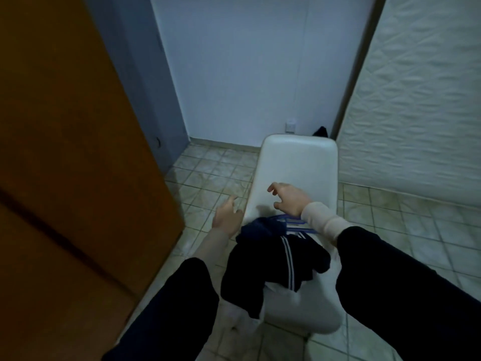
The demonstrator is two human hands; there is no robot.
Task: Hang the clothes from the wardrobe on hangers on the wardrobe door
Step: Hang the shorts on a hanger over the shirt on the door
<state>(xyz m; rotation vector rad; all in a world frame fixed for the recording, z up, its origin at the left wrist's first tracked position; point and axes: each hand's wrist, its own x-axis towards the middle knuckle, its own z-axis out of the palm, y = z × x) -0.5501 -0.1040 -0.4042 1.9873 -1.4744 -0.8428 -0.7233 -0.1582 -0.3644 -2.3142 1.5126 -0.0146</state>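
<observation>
A dark navy garment with white stripes (273,259) lies heaped on the seat of a white chair (296,162). Blue and white hangers (294,222) lie under it, near the chair's backrest. My left hand (227,217) hovers just left of the chair's edge, fingers relaxed, holding nothing. My right hand (287,200) hangs over the seat above the hangers, fingers loosely curled, holding nothing. The brown wooden wardrobe door (73,152) stands open on the left.
A quilted white mattress (416,113) leans against the wall on the right. A small dark item (320,132) lies behind the chair. A wall socket (290,126) sits low on the white back wall. Tiled floor (208,173) shows between door and chair.
</observation>
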